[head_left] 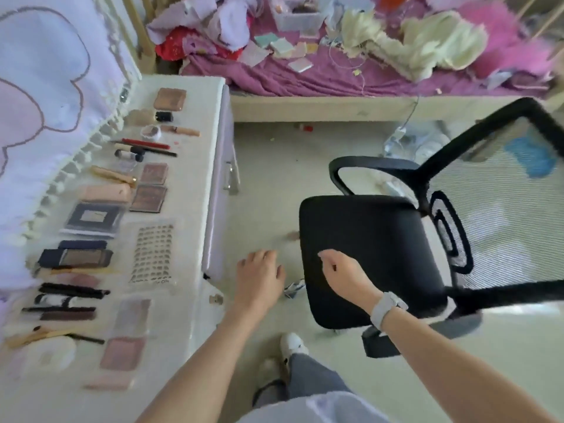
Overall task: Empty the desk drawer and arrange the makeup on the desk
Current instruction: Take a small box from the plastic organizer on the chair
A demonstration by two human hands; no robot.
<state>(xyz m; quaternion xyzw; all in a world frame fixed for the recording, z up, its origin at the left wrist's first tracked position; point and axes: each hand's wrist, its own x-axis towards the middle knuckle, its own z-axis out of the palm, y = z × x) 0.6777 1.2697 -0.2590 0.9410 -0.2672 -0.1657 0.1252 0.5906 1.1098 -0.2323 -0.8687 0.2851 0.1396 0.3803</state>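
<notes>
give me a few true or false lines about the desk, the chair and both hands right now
1. The makeup lies spread out in rows on the white desk. True.
2. The left hand grips a lipstick. False: it holds nothing and hovers over the floor beside the desk.
3. The right hand is over the front edge of the black chair seat. True.
4. The chair seat has a palette lying on it. False: nothing lies on the seat.
5. A watch sits on the right wrist. True.
</notes>
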